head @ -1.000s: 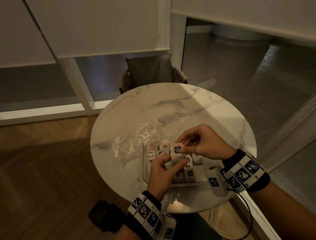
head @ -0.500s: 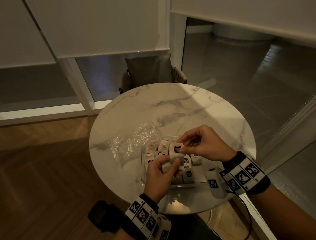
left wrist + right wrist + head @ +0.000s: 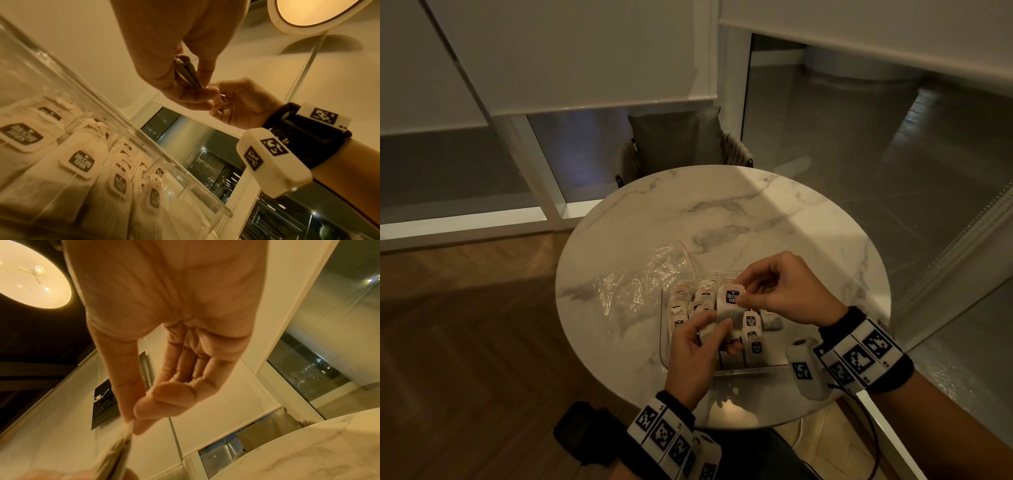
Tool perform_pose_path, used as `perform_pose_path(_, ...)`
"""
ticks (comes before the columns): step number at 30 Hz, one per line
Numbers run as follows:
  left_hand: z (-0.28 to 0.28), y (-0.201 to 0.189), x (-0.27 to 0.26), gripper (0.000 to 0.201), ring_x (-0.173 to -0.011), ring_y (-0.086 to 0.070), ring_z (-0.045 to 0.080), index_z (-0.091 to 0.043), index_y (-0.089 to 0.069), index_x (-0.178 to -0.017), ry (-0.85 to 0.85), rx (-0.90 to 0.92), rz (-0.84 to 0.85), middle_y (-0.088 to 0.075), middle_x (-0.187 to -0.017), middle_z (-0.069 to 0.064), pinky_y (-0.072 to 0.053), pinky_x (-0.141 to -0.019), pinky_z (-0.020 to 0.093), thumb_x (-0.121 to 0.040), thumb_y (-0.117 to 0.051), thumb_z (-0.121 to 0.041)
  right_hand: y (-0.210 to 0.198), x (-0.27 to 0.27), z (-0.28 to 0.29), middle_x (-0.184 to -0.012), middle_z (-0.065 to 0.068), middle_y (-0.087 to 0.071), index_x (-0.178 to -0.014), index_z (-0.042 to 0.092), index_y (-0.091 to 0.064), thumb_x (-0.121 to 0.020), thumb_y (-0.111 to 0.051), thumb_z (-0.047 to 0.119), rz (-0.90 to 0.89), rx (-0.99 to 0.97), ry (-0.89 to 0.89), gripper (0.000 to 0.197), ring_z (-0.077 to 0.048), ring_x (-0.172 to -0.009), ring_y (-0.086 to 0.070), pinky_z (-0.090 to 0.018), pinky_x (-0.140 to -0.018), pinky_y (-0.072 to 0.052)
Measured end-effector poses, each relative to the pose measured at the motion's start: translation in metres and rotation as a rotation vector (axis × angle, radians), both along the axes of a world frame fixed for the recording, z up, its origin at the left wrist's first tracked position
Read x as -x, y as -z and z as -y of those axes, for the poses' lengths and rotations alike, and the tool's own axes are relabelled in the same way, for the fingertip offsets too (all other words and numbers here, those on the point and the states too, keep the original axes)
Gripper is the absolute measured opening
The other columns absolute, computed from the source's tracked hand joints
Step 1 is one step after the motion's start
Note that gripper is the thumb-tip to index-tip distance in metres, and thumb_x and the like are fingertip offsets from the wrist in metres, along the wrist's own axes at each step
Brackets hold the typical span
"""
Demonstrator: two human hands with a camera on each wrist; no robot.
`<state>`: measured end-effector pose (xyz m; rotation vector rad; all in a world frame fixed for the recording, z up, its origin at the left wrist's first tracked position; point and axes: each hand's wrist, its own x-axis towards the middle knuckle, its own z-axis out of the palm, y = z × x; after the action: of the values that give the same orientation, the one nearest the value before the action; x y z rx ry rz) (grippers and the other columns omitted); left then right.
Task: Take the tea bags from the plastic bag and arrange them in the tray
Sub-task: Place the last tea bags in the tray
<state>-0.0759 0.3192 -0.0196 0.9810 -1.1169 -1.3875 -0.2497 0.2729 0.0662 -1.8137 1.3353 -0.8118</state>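
A clear plastic tray [image 3: 664, 356] sits on the near part of the round marble table [image 3: 722, 212], with several tea bags [image 3: 754, 347] standing in rows inside it. Both hands hold one tea bag [image 3: 727, 308] just above the tray. My right hand [image 3: 777, 291] pinches its top edge by the dark tag, and my left hand [image 3: 698, 346] pinches its lower end. From the left wrist view the same tea bag [image 3: 187, 73] shows edge-on between the fingers, over the tray wall [image 3: 144, 134]. The crumpled clear plastic bag [image 3: 640, 281] lies flat to the tray's left.
A chair with a grey cushion [image 3: 678, 140] stands at the table's far side. Window frames and a wall run behind it. Wooden floor [image 3: 465, 342] lies to the left. A dark object [image 3: 582, 431] sits low beside my left wrist.
Both hands have kept their hold on the tea bag over the tray. The left hand's fingers have shifted slightly along its lower end.
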Motion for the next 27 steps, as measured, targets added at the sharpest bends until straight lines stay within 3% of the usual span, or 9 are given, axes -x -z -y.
perform_pose_path(2,0.001,0.0,-0.001,0.015,-0.066,-0.068,0.023,-0.002,-0.071,-0.103,0.004,0.03,0.034,-0.071,-0.088,0.015,-0.056,-0.063,0.026,-0.095,-0.059,-0.005,-0.004,-0.002,-0.001,-0.072,0.002,-0.074,-0.085,0.017,-0.078,-0.075,-0.083,0.015,-0.042,0.027,-0.045,0.011,-0.005,-0.06,-0.065,-0.02,-0.059,-0.052)
perform_pose_path(5,0.003,0.003,-0.004,0.017,-0.073,-0.069,0.027,-0.004,-0.069,-0.108,0.044,0.013,0.071,-0.071,-0.095,0.013,-0.057,-0.065,0.031,-0.093,-0.063,-0.009,-0.01,0.0,0.001,-0.074,0.003,-0.073,-0.08,0.018,-0.078,-0.08,-0.08,0.021,-0.117,0.062,-0.089,0.004,-0.005,-0.058,-0.063,-0.018,-0.057,-0.05)
perform_pose_path(8,0.005,0.01,-0.008,0.036,-0.099,-0.07,0.025,-0.018,-0.069,-0.119,0.025,-0.054,0.083,-0.071,-0.115,-0.003,-0.059,-0.081,0.04,-0.083,-0.075,-0.02,-0.01,0.012,0.009,-0.07,0.01,-0.07,-0.077,0.023,-0.076,-0.082,-0.077,0.026,-0.378,0.185,0.002,0.006,-0.004,-0.062,-0.061,-0.021,-0.061,-0.05)
perform_pose_path(10,0.005,0.013,-0.009,0.044,-0.109,-0.068,0.023,-0.02,-0.065,-0.126,-0.013,-0.101,0.047,-0.068,-0.122,-0.009,-0.059,-0.084,0.037,-0.084,-0.074,-0.014,-0.008,0.02,0.012,-0.067,0.013,-0.069,-0.077,0.023,-0.077,-0.081,-0.077,0.028,-0.482,0.166,-0.007,0.006,-0.002,-0.062,-0.061,-0.017,-0.06,-0.047)
perform_pose_path(14,0.005,0.017,-0.01,0.039,-0.097,-0.072,0.025,-0.019,-0.061,-0.129,-0.05,-0.148,-0.011,-0.071,-0.118,0.008,-0.057,-0.072,0.024,-0.093,-0.062,-0.005,0.003,0.034,0.015,-0.067,0.012,-0.07,-0.078,0.019,-0.078,-0.079,-0.08,0.023,-0.488,0.061,-0.018,0.004,0.002,-0.063,-0.063,-0.016,-0.062,-0.05)
perform_pose_path(18,0.004,0.018,-0.012,0.046,-0.092,-0.074,0.021,-0.018,-0.053,-0.137,-0.087,-0.148,-0.056,-0.076,-0.106,0.003,-0.059,-0.074,0.025,-0.094,-0.06,-0.004,0.022,0.046,0.021,-0.065,0.006,-0.071,-0.076,0.014,-0.076,-0.078,-0.081,0.019,-0.564,-0.061,-0.039,0.007,0.0,-0.052,-0.063,-0.017,-0.058,-0.052)
perform_pose_path(20,0.003,0.015,-0.013,0.055,-0.091,-0.074,0.021,-0.026,-0.046,-0.141,-0.106,-0.115,-0.081,-0.076,-0.104,-0.001,-0.058,-0.073,0.025,-0.094,-0.059,-0.001,0.029,0.049,0.024,-0.064,0.004,-0.072,-0.076,0.013,-0.074,-0.078,-0.081,0.016,-0.621,-0.17,-0.096,0.008,-0.004,-0.047,-0.063,-0.022,-0.058,-0.056)
perform_pose_path(23,0.001,0.014,-0.014,0.068,-0.091,-0.074,0.027,-0.036,-0.036,-0.142,-0.142,-0.12,-0.124,-0.075,-0.105,0.008,-0.059,-0.073,0.027,-0.091,-0.063,0.0,0.037,0.049,0.031,-0.061,0.006,-0.068,-0.077,0.01,-0.074,-0.075,-0.083,0.013,-0.716,-0.286,-0.196,0.01,-0.003,-0.046,-0.061,-0.026,-0.062,-0.059)
perform_pose_path(27,0.001,0.017,-0.013,0.066,-0.093,-0.073,0.036,-0.026,-0.037,-0.139,-0.125,-0.151,-0.166,-0.068,-0.118,0.016,-0.061,-0.078,0.035,-0.088,-0.064,0.005,0.044,0.043,0.045,-0.062,0.006,-0.066,-0.078,0.011,-0.073,-0.076,-0.082,0.013,-0.8,-0.32,-0.258,0.009,-0.005,-0.047,-0.06,-0.028,-0.066,-0.059)
